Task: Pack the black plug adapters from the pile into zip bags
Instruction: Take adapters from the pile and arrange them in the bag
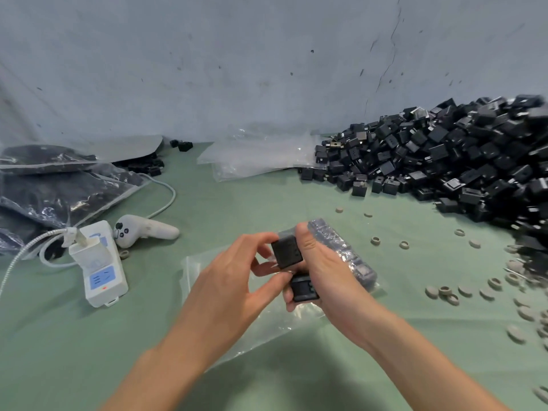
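Loading step: left hand pinches adapter, right hand grips second adapter beside part-filled zip bag, near centre. Pile far right. Next, probably: line up adapter, slide into bag mouth.

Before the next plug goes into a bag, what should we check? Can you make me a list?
1. Top plug held firmly: ok, the left hand pinches it with its fingertips.
2. Lower plug held safely: ok, the right hand curls round it.
3. Part-filled bag within reach: ok, it lies just behind the right hand with a row of plugs inside.
4. That bag's mouth open: cannot tell, the hands hide it.
5. More plugs to pack: ok, the pile on the right is big.
6. Spare bags ready: ok, they lie beside the pile.
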`<state>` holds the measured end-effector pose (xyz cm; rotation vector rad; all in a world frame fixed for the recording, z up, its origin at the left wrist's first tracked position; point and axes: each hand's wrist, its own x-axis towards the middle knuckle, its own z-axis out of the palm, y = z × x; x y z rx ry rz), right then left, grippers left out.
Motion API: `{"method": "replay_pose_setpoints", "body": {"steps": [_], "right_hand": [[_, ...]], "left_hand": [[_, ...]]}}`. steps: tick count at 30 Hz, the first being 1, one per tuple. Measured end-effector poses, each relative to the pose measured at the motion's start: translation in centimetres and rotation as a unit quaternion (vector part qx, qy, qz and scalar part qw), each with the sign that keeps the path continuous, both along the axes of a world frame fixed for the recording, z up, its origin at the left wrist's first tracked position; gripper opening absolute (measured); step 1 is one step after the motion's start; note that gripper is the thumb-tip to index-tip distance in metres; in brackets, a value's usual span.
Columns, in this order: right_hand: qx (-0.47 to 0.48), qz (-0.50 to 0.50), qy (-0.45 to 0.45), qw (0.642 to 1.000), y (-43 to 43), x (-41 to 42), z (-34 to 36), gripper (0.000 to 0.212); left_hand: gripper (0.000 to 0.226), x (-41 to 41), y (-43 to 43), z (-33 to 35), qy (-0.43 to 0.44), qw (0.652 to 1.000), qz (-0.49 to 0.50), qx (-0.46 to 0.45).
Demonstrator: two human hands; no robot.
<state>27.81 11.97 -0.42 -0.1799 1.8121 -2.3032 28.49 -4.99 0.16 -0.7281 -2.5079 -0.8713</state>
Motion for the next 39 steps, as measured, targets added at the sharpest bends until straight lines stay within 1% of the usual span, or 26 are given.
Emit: {"method": "replay_pose_setpoints", "body": {"steps": [2,5,7,9,11,14,17,19,21,25,28,29,30,32,36,39], "right_hand": [[0.025,0.0,0.001,1.0,-0.1,0.1,0.0,0.066],[0.012,-0.03,-0.021,0.999,0.0,-0.1,0.2,0.051],[-0.036,-0.064,-0.065,0.995,0.4,-0.3,0.6,0.042],[-0.098,-0.096,-0.106,0.985,1.1,-0.6,0.9,0.038],[-0.159,-0.132,-0.137,0.969,1.9,-0.9,1.1,0.035],[-0.24,-0.179,-0.171,0.939,3.1,-1.5,1.4,0.025],[-0.293,-0.201,-0.182,0.917,4.1,-2.0,1.7,0.01],[-0.315,-0.207,-0.182,0.908,4.6,-2.1,1.7,0.019],[-0.33,-0.212,-0.176,0.903,4.9,-2.1,1.6,0.028],[-0.328,-0.226,-0.158,0.903,5.1,-2.3,1.4,0.035],[-0.332,-0.248,-0.147,0.898,5.0,-2.6,1.1,0.04],[-0.337,-0.255,-0.145,0.895,5.0,-2.7,1.0,0.04],[-0.342,-0.26,-0.144,0.892,5.0,-2.8,0.9,0.039],[-0.347,-0.258,-0.143,0.89,5.0,-3.0,0.8,0.034],[-0.343,-0.247,-0.147,0.894,5.1,-3.2,0.7,0.026],[-0.314,-0.236,-0.147,0.908,5.2,-3.1,0.5,0.023]], "left_hand": [[0.036,0.0,-0.1,-0.2,0.004,1.0,0.009,-0.007],[0.032,-0.3,-0.7,0.0,0.009,0.999,0.034,-0.017],[0.03,-0.8,-1.8,0.3,0.004,0.998,0.064,0.001],[0.03,-1.6,-3.7,0.6,-0.022,0.994,0.1,0.034],[0.032,-2.3,-6.2,0.5,-0.053,0.986,0.148,0.047],[0.026,-2.6,-10.0,-0.2,-0.11,0.967,0.23,0.016],[0.027,-2.1,-12.7,-1.4,-0.177,0.949,0.261,-0.026],[0.027,-1.7,-13.7,-2.0,-0.207,0.943,0.256,-0.056],[0.025,-1.3,-14.0,-2.4,-0.222,0.944,0.235,-0.071],[0.024,-1.0,-13.2,-2.7,-0.248,0.956,0.143,-0.062],[0.021,-0.9,-12.1,-2.8,-0.24,0.966,0.086,-0.04],[0.018,-1.0,-11.7,-2.9,-0.235,0.969,0.072,-0.034],[0.02,-1.1,-11.3,-2.9,-0.229,0.971,0.061,-0.034],[0.034,-1.4,-10.7,-3.2,-0.203,0.977,0.049,-0.053],[0.045,-2.1,-9.3,-3.8,-0.136,0.976,0.046,-0.164],[0.047,-2.6,-8.2,-4.0,-0.112,0.975,0.041,-0.188]]}}
